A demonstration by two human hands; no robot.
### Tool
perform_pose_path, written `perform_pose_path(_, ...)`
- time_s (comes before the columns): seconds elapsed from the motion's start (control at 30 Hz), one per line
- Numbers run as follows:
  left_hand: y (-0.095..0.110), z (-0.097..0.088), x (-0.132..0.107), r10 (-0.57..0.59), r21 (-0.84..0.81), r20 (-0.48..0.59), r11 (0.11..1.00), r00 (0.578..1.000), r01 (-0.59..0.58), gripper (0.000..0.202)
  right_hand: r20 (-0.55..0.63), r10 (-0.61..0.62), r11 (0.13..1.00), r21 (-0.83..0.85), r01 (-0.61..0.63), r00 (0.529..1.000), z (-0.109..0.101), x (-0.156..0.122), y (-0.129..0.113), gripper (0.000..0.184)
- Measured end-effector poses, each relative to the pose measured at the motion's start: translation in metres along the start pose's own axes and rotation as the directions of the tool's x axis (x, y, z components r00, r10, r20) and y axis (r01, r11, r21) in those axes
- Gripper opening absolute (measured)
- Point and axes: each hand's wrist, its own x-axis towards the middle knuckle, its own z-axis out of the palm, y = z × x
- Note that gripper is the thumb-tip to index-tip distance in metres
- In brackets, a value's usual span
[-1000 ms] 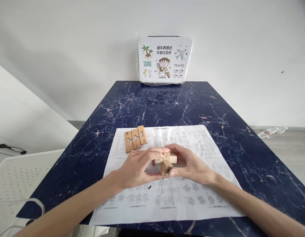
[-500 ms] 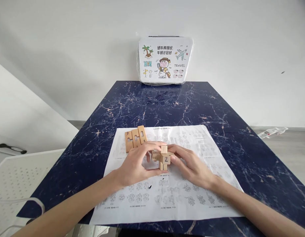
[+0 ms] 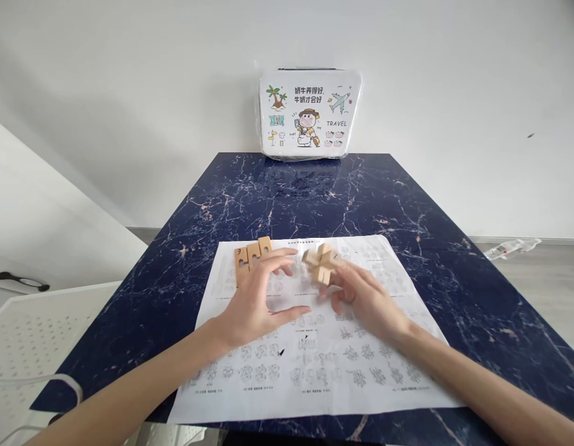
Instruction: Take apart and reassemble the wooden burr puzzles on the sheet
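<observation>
Interlocked wooden blocks forming a burr puzzle [image 3: 323,262], slightly blurred, are held up by my right hand [image 3: 364,300], with fingers closed on the near right side. To the left, my left hand [image 3: 256,303] is open, thumb and fingers apart with nothing between them. Beyond that hand lie several flat wooden pieces [image 3: 242,263] side by side, with cut-out slots and a handwritten mark; my left fingers partly cover them. Under both hands spreads a large white instruction sheet [image 3: 250,396] printed with rows of small diagrams.
A white cartoon-printed case [image 3: 310,114] in clear wrap stands at the far edge of the dark blue marbled table [image 3: 278,217], against the wall. At the left are a white perforated surface [image 3: 36,334] and a white cable [image 3: 49,376].
My left hand has let go of the wooden puzzle. My right hand has lifted it away and turned it, so the face marked 2 no longer points at me.
</observation>
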Motion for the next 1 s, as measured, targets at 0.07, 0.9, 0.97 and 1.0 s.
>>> perform_pose_path(0.07, -0.003, -0.001, 0.002, -0.024, 0.075, -0.029, 0.997, 0.999, 0.026, 0.063, -0.134, 0.060, 0.978, 0.207, -0.031, 0.989, -0.005, 0.004, -0.002, 0.031)
perform_pose_path(0.9, -0.041, -0.008, 0.001, -0.221, 0.435, 0.071, 0.885, 0.973, 0.169, 0.063, -0.232, 0.112, 0.922, 0.387, -0.014, 0.966, -0.014, 0.010, -0.008, 0.023)
perform_pose_path(0.97, -0.041, -0.008, 0.002, -0.219, 0.423, 0.085, 0.891, 0.972, 0.164, 0.062, -0.224, 0.113, 0.925, 0.379, -0.020, 0.968, -0.015, 0.010, -0.007, 0.022)
perform_pose_path(1.0, -0.040, -0.008, 0.002, -0.214, 0.414, 0.090, 0.896, 0.973, 0.159, 0.061, -0.221, 0.112, 0.927, 0.375, -0.021, 0.969, -0.016, 0.010, -0.006, 0.022)
